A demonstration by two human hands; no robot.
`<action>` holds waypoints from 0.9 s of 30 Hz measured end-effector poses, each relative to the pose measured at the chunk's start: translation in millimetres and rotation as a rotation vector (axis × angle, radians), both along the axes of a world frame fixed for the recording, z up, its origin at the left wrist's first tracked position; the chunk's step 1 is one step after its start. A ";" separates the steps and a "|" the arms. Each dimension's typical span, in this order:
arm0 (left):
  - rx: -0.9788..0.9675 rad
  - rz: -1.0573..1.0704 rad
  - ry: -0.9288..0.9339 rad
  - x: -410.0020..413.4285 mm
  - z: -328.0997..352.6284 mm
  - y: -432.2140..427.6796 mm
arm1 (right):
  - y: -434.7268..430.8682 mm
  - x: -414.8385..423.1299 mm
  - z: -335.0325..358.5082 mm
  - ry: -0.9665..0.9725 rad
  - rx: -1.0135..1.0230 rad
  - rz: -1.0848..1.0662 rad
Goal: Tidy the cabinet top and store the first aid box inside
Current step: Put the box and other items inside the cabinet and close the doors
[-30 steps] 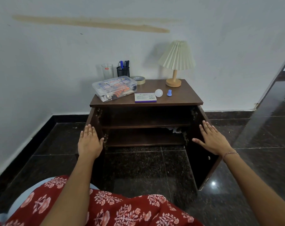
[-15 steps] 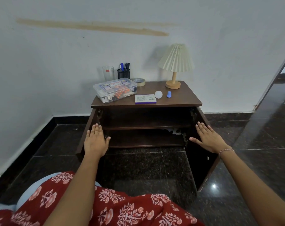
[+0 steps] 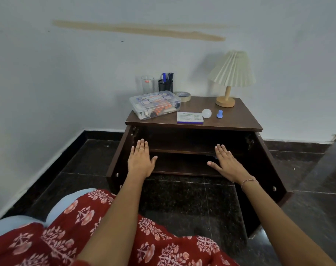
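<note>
The cabinet (image 3: pixel 236 120) is seen against the wall with both doors swung wide, the left door (image 3: pixel 116 166) and the right door (image 3: pixel 269 169), so that the inner shelf (image 3: pixel 182 151) is exposed. The first aid box (image 3: pixel 155 104), a clear plastic one with its lid on, is placed on the left part of the cabinet top, near the front left corner. Its long axis is laid mostly from left to right, a little turned, with the right end further toward the wall.

Both hands are held flat in front of the open interior, fingers straight, and nothing is gripped by them. The box is found above and beyond the left hand (image 3: pixel 141 160), almost in line with it. The right hand (image 3: pixel 227 164) is well apart from it, to the right. It is judged that the box is reached more easily by the left hand, and that both short ends can be taken if the right hand is brought across.

A small carton (image 3: pixel 189 117), a bulb (image 3: pixel 206 113) and a tape roll (image 3: pixel 183 96) are placed near the box.
</note>
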State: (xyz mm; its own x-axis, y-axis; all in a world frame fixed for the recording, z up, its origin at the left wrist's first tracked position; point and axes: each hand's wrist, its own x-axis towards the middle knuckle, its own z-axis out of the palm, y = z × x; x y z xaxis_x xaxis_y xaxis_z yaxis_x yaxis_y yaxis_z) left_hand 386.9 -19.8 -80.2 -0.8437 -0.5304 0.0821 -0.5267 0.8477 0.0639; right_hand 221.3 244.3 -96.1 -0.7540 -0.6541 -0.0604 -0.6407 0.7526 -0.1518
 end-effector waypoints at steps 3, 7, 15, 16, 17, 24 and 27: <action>0.009 0.021 0.017 -1.4 -3.2 -9.1 | -31.8 1.1 -4.3 -0.014 -0.042 0.085; -0.001 0.039 0.059 -11.7 -3.8 -11.1 | -72.9 -1.0 -3.2 -0.016 -0.094 0.223; -0.089 0.007 0.204 -57.9 12.3 -35.7 | -158.6 -28.4 34.1 0.196 -0.250 0.483; -0.106 -0.004 0.218 -64.8 17.8 -42.5 | -167.3 -36.8 43.8 0.220 -0.276 0.493; -0.120 -0.012 0.225 -71.6 23.1 -49.4 | -176.5 -45.8 52.9 0.235 -0.295 0.494; -0.074 -0.033 0.179 -123.7 50.0 -85.9 | -239.3 -115.4 87.5 0.218 -0.183 0.313; -0.004 -0.019 0.112 -134.8 48.3 -98.9 | -256.0 -127.4 84.4 0.187 -0.129 0.285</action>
State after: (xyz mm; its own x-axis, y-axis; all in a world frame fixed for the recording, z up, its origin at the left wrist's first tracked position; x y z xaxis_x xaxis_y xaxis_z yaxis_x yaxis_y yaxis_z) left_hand 252.1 -118.7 -31.9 -0.8392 -0.5137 0.1785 -0.5001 0.8579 0.1179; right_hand 93.9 -11.6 -11.7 -0.5308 -0.8328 0.1574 -0.8475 0.5224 -0.0943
